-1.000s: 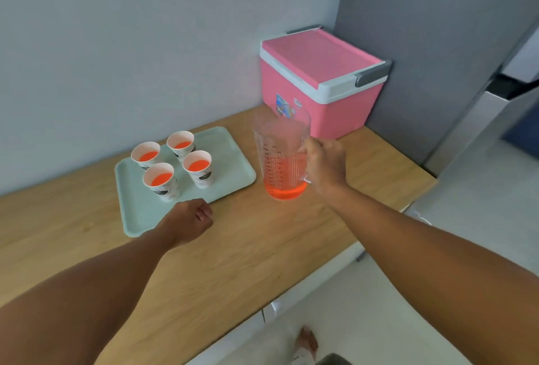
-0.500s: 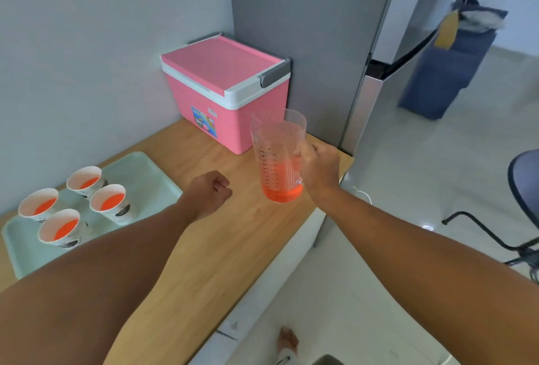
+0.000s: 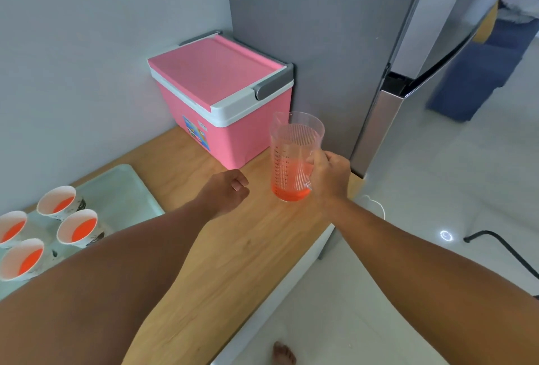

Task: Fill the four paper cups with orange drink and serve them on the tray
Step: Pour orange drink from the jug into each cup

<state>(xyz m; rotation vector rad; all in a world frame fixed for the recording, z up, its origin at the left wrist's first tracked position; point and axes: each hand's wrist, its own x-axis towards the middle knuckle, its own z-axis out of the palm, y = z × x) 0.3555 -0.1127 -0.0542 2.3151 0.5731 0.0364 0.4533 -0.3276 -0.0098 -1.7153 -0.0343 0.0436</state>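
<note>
Leftward, paper cups (image 3: pixel 43 233) partly cropped.

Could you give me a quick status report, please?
Right hand grips jug, little drink left. Left hand loosely curled, empty. Four cups filled on tray. Nothing in the way.

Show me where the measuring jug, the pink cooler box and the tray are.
measuring jug (image 3: pixel 291 157): head view, on its clear wall above the drink.
pink cooler box (image 3: pixel 215 69): head view, on the lid.
tray (image 3: pixel 128 189): head view, on a bare part near its right corner.
</note>
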